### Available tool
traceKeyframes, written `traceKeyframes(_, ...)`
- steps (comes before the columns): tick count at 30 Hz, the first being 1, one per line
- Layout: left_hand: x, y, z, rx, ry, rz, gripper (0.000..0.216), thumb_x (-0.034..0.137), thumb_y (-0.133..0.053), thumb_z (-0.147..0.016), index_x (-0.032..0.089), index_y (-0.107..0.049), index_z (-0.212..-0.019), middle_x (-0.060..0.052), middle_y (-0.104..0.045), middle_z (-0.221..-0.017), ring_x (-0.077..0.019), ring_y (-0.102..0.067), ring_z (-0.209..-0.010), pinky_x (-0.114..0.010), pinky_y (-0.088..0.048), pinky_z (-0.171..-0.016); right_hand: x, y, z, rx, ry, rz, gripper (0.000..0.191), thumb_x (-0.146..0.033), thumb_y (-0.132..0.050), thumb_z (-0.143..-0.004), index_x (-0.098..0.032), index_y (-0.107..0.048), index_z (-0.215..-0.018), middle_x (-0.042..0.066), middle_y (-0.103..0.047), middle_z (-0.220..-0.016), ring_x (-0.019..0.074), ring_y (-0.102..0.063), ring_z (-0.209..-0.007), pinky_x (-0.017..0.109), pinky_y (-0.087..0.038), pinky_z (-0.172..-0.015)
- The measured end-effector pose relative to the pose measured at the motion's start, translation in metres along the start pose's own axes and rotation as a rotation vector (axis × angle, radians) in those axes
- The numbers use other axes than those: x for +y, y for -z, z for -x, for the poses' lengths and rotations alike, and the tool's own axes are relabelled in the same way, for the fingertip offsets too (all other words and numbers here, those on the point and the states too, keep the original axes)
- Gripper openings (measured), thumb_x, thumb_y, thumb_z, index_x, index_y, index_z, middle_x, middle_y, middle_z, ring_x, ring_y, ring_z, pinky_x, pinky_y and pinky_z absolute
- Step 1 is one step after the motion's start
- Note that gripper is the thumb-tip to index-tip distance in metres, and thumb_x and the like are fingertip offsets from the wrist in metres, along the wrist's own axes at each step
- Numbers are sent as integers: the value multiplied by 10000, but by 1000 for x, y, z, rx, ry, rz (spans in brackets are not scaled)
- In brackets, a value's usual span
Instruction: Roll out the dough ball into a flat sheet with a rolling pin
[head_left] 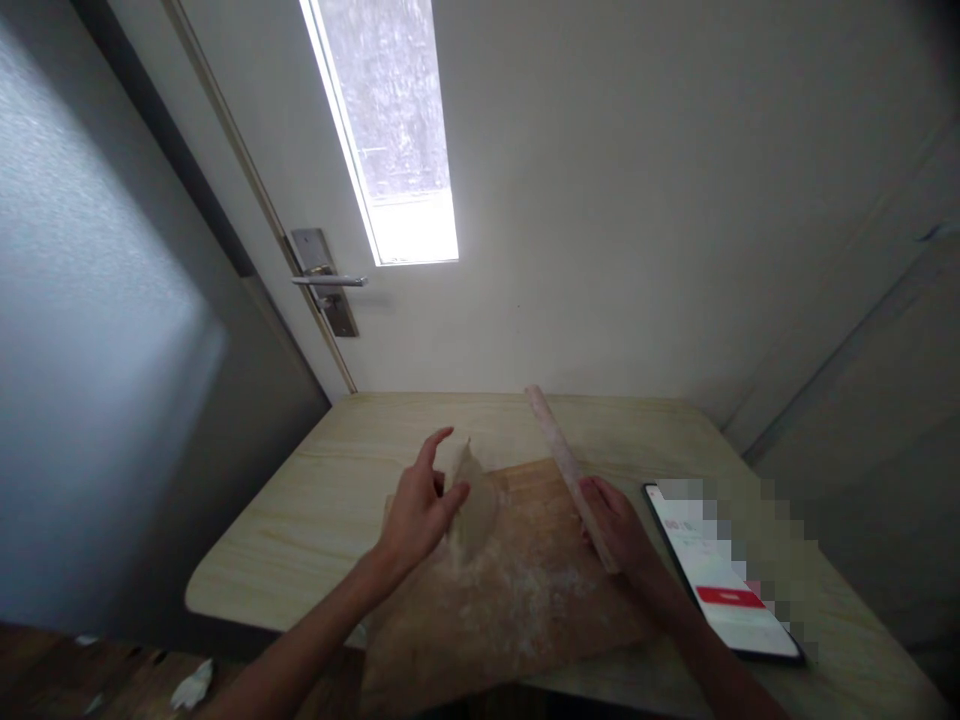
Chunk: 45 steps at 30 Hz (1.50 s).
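My left hand (424,500) holds a thin, pale sheet of dough (476,505) between the thumb and fingers, with the index finger stretched out. The dough is tilted up over the left part of a wooden board (525,620), which is dusted with flour. In my right hand (615,525) is a slim wooden rolling pin (555,435), gripped toward its near end. The pin slants up and away over the board's right side, apart from the dough. The dough hides some of my left fingers.
The board lies on a pale wood-grain table (300,520). To the right of the board rests a tablet or large phone (720,570), partly blurred out. Behind the table stands a white door (600,200) with a metal handle (330,282). White scraps (193,685) lie on the floor at lower left.
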<state>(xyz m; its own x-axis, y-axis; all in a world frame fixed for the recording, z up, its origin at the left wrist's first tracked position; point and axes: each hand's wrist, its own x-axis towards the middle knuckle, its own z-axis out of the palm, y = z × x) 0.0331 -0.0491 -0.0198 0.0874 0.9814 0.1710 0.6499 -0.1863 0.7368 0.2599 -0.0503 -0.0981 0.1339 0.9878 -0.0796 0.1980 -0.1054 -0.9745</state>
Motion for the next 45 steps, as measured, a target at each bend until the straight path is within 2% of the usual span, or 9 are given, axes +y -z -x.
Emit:
traceKeyframes(5,36,20,-2,-17,-193,-529,538,194,-435,-710,186,-291,-1229,47,-488,-483,-144,-499,-518,-251,-352,-529,-9,0,3,4,46,57,333,-502,-361,-731,-184,-449,-686,-32,-452,-542,104,-463,-451,223,-373,-415)
traceKeyframes(11,22,-6,-12,-470,-332,-312,519,321,-502,-726,188,-344,-1202,-43,-617,-806,-166,-563,-730,-282,-413,-654,-5,0,2,25,36,56,327,-494,-348,-743,-187,-437,-677,-40,-433,-518,103,-446,-432,227,-359,-410)
traceKeyframes(15,8,-11,-26,-658,-585,-272,723,377,-640,-588,241,-330,-1226,-89,-358,-1281,-237,-325,-1162,-375,-280,-919,-2,0,2,29,68,44,324,-492,-357,-743,-186,-449,-688,-35,-449,-529,106,-446,-441,225,-352,-402)
traceKeyframes(18,-6,-19,-28,-749,-792,-348,784,444,-620,-586,250,-273,-1261,-77,-228,-1348,-259,-152,-1235,-435,-146,-980,-1,-1,1,34,56,31,320,-493,-365,-736,-189,-451,-681,-40,-444,-508,107,-446,-422,227,-348,-391)
traceKeyframes(23,-29,-40,-15,-646,-863,-446,739,539,-500,-654,224,-251,-1274,-101,-207,-1351,-283,-142,-1233,-465,-108,-982,-2,-2,1,46,54,21,324,-496,-367,-726,-189,-452,-666,-43,-443,-504,108,-450,-421,232,-352,-402)
traceKeyframes(31,-17,-89,10,-232,-345,-609,691,556,-313,-755,133,-200,-1289,-179,-152,-1351,-348,-82,-1225,-551,-132,-934,3,-2,-1,35,47,18,333,-509,-366,-729,-188,-445,-690,-34,-455,-533,113,-468,-435,230,-372,-405)
traceKeyframes(33,-14,-84,1,-300,-355,-591,706,579,-304,-745,142,-202,-1290,-187,-139,-1351,-354,-79,-1223,-547,-156,-925,2,-2,-1,56,51,21,333,-513,-374,-725,-190,-444,-679,-32,-450,-533,111,-463,-438,226,-374,-403)
traceKeyframes(38,-27,-49,-42,-655,-694,-487,615,546,-375,-741,271,-235,-1273,-95,-179,-1359,-269,-144,-1233,-446,-170,-967,-1,-2,2,53,51,15,334,-513,-377,-722,-191,-442,-661,-37,-433,-520,102,-445,-420,221,-369,-387)
traceKeyframes(45,-42,-54,-46,-513,-777,-412,560,451,-392,-773,234,-252,-1271,-75,-253,-1338,-224,-213,-1219,-383,-203,-976,4,-1,-1,58,63,22,335,-509,-380,-726,-185,-454,-687,-31,-451,-533,104,-454,-439,220,-375,-399)
